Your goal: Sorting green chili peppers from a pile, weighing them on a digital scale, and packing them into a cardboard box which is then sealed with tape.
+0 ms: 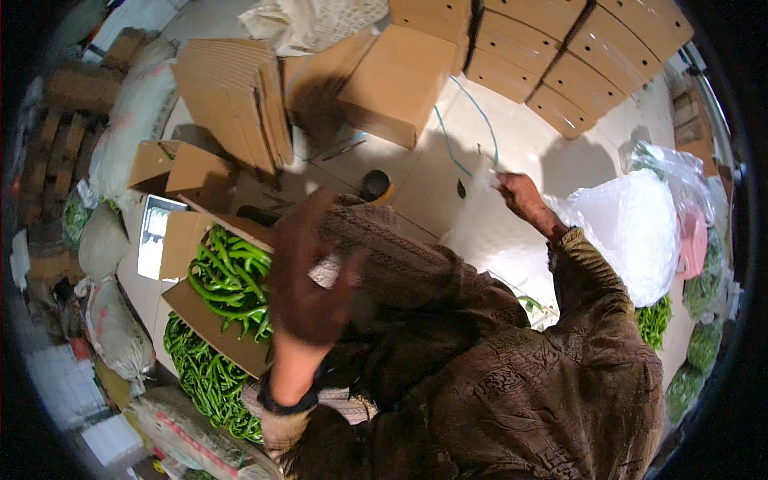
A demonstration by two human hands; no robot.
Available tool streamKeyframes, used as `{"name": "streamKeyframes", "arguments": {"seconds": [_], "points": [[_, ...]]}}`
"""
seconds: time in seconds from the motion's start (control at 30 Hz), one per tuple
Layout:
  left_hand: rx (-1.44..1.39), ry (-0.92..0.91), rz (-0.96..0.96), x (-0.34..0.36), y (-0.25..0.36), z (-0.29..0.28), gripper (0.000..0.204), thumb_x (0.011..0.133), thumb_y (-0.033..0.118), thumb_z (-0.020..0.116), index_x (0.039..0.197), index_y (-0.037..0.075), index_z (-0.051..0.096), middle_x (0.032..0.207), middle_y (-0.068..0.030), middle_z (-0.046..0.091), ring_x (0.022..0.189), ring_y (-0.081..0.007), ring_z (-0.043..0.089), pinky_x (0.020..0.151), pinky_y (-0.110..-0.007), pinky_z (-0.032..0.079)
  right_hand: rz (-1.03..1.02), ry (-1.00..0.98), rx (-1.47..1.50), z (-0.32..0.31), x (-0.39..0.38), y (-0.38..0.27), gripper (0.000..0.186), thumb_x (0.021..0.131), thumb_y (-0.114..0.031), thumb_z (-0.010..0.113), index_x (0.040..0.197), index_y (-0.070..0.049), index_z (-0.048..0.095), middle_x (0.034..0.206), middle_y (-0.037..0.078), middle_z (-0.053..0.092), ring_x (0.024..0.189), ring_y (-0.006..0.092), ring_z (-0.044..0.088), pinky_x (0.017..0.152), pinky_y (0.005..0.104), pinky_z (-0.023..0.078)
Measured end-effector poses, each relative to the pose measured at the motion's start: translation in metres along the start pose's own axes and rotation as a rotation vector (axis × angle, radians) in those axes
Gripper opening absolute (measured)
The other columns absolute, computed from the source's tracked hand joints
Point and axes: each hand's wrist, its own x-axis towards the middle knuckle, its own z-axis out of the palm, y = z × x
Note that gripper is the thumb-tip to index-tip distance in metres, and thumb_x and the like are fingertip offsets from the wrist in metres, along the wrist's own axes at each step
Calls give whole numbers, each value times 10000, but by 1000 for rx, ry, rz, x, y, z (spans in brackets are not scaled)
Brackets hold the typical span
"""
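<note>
My right hand [524,202] pinches the edge of a thin, see-through plastic sheet [474,228], which hangs over the pale floor. Smeared by motion, my left hand [308,280] is raised beside an open cardboard box [214,334]; its fingers cannot be made out clearly. A small whitish patch shows within the blur, and what it is I cannot tell. Long green peppers [232,280] fill the box, partly hidden by that hand. More thin green peppers [196,364] lie heaped just below the box. Nearest my right forearm is a stack of white plastic bags [628,232].
Flattened cartons [228,96] stand at the far left, near a closed cardboard box [400,84]. Taped cartons [560,64] are stacked at the far right. A dark tape roll [376,186] and a blue strap [490,120] lie on the floor. Filled sacks [120,328] line the left.
</note>
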Motion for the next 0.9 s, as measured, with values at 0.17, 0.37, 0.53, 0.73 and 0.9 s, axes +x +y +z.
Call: {"name": "streamKeyframes", "arguments": {"seconds": [0.17, 0.37, 0.53, 0.73, 0.9], "points": [[352, -12, 627, 72, -8, 69, 678, 723, 254, 746, 1324, 48, 508, 1287, -212, 508, 1203, -381, 492, 1019, -462, 363, -388, -60, 258, -95, 138, -182, 319, 691, 2, 546, 1005, -38, 577, 704, 224, 501, 604, 380, 532, 568, 459, 432], [127, -4, 199, 124, -64, -20, 252, 792, 121, 702, 1001, -10, 652, 738, -161, 642, 672, -274, 641, 643, -382, 504, -306, -136, 419, -147, 174, -223, 309, 787, -180, 746, 1040, -52, 621, 704, 96, 579, 624, 193, 526, 596, 354, 429], [203, 2, 151, 124, -41, -92, 271, 839, 201, 696, 1020, 1, 664, 855, -172, 686, 760, -238, 667, 704, -362, 522, -97, -197, 600, -156, 178, -208, 223, 884, -194, 683, 981, 1, 637, 796, 29, 623, 726, 105, 522, 645, 293, 433], [670, 140, 607, 122, 3, -68, 290, 854, 221, 652, 1046, 4, 634, 986, -199, 658, 913, -373, 635, 789, -436, 493, -257, -128, 568, -160, 181, -242, 172, 929, -158, 607, 886, 7, 622, 676, 40, 535, 634, 120, 471, 587, 302, 405], [412, 27, 545, 116, -7, -38, 207, 896, 204, 555, 929, 4, 600, 844, -209, 625, 815, -410, 611, 728, -479, 480, -310, 14, 471, -174, 174, -263, 141, 911, -125, 586, 876, 10, 603, 694, 111, 551, 632, 233, 516, 597, 347, 424]]}}
